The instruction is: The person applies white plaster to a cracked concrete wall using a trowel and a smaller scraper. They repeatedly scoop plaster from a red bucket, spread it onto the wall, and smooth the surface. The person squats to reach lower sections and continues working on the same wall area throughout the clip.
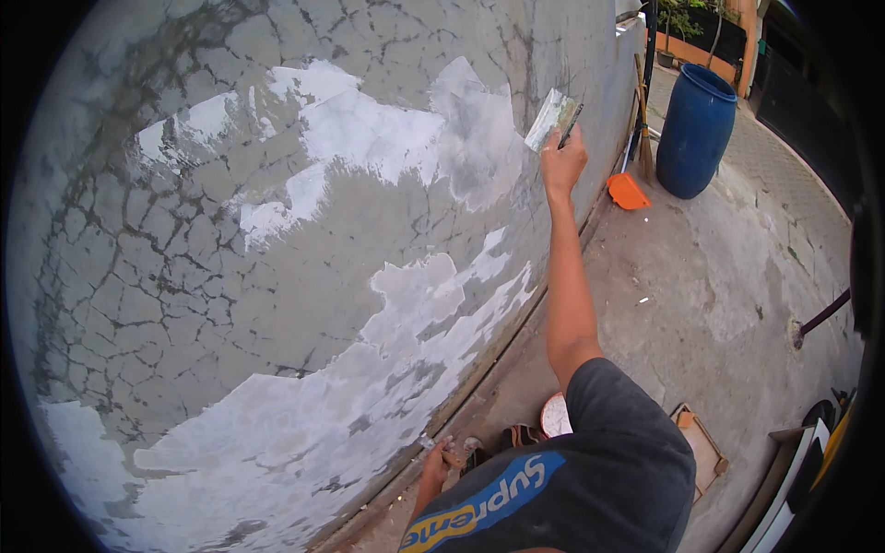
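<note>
My right arm reaches up along a cracked grey wall (267, 304). My right hand (564, 164) is closed round the dark grip of a broad putty knife (554, 118), its pale, smeared blade at the wall. White filler (373, 129) lies in patches left of the blade, and a larger white area (295, 415) covers the lower wall. Down by the foot of the wall, my left hand (435, 468) is closed on a small scraper (427, 442) with a greyish blade; its handle is mostly hidden by the fingers.
A bucket (556, 417) with white contents stands by my feet, partly hidden by my sleeve. Farther along the wall are an orange dustpan (629, 192), a broom (645, 152) and a blue barrel (698, 129). A wood-framed board (702, 452) lies on the concrete floor to the right.
</note>
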A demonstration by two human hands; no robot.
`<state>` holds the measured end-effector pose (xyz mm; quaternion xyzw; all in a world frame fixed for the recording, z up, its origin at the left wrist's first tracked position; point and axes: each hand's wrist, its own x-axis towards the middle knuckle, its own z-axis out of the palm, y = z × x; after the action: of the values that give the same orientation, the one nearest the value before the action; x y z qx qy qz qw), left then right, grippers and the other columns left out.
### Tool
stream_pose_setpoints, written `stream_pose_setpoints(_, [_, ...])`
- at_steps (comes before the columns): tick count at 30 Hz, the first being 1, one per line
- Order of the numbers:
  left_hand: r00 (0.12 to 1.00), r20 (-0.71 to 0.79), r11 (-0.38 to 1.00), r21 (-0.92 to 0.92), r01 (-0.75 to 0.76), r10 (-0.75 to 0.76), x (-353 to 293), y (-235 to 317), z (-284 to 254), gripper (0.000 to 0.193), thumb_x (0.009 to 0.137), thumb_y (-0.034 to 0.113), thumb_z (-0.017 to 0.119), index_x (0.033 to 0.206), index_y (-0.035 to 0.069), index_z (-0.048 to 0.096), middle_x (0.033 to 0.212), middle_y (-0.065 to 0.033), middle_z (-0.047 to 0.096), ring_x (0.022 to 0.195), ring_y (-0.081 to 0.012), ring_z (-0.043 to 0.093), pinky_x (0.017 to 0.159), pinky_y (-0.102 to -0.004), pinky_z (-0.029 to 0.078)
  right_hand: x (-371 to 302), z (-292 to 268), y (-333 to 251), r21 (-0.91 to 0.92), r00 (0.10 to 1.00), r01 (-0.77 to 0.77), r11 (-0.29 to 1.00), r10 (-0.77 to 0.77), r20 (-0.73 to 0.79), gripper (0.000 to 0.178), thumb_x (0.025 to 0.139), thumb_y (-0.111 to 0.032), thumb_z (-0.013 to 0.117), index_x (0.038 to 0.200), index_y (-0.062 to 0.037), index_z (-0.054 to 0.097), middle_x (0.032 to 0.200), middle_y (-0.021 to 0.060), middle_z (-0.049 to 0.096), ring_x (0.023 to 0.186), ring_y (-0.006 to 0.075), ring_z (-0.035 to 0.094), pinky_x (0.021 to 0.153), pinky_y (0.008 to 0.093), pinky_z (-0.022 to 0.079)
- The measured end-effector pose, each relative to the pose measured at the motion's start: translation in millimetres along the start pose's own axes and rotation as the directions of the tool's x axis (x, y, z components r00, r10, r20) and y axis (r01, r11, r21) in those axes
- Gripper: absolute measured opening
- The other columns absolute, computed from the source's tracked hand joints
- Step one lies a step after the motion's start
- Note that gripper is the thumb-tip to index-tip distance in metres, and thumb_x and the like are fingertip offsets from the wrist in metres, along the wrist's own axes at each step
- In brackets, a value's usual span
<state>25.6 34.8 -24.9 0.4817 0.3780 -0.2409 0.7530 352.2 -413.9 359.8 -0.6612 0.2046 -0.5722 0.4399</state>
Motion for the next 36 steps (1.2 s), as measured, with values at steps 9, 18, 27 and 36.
stream_pose_setpoints(9, [1.0,-0.021,0.999,0.034,-0.011,0.011,-13.0,-7.3,-11.2,0.026,0.092,0.02,0.058,0.11,0.003,0.066,0.086,-0.0048,0.062,0.074,-0.0173,0.058,0.068,-0.0325,0.052,3.0,33.7,-30.2,-0.135,0.987,0.122,0.983,-0.106,0.125,0.03,0.083,-0.011,0.058,0.11,0.002,0.059,0.073,0.0236,0.064,0.07,0.0427,0.063,0.068,0.0484,0.048])
stream_pose_setpoints(18, [1.0,-0.03,0.999,0.031,0.009,-0.008,-18.6,-3.9,0.2,0.026,0.091,0.02,0.059,0.111,0.003,0.065,0.088,-0.0054,0.062,0.077,-0.0183,0.058,0.07,-0.032,0.051,-45.2,17.8,-166.2,0.12,0.894,0.392,0.912,-0.409,0.186,0.043,0.081,-0.005,0.061,0.123,0.0028,0.054,0.066,0.0181,0.063,0.06,0.034,0.063,0.056,0.0404,0.049])
stream_pose_setpoints(27, [0.995,0.056,0.977,0.191,-0.091,0.082,-15.7,-2.6,0.0,0.027,0.094,0.013,0.048,0.118,0.007,0.059,0.094,-0.0068,0.059,0.077,-0.0176,0.056,0.07,-0.0331,0.052,-135.5,-79.8,-73.3,0.589,0.773,-0.533,0.607,0.067,0.63,0.019,0.093,-0.007,0.057,0.111,0.0012,0.056,0.093,0.0073,0.067,0.081,0.01,0.064,0.068,0.0276,0.051])
stream_pose_setpoints(36, [0.903,0.332,0.845,0.366,-0.389,0.271,-105.1,53.5,144.0,0.044,0.092,0.029,0.062,0.126,0.008,0.046,0.107,-0.0047,0.051,0.097,-0.0148,0.05,0.075,-0.0299,0.046,-304.4,-171.5,44.2,0.087,-0.063,-0.972,-0.22,0.592,0.803,0.028,0.085,-0.004,0.067,0.111,-0.0028,0.055,0.103,0.0064,0.063,0.087,0.0153,0.063,0.075,0.0293,0.052])
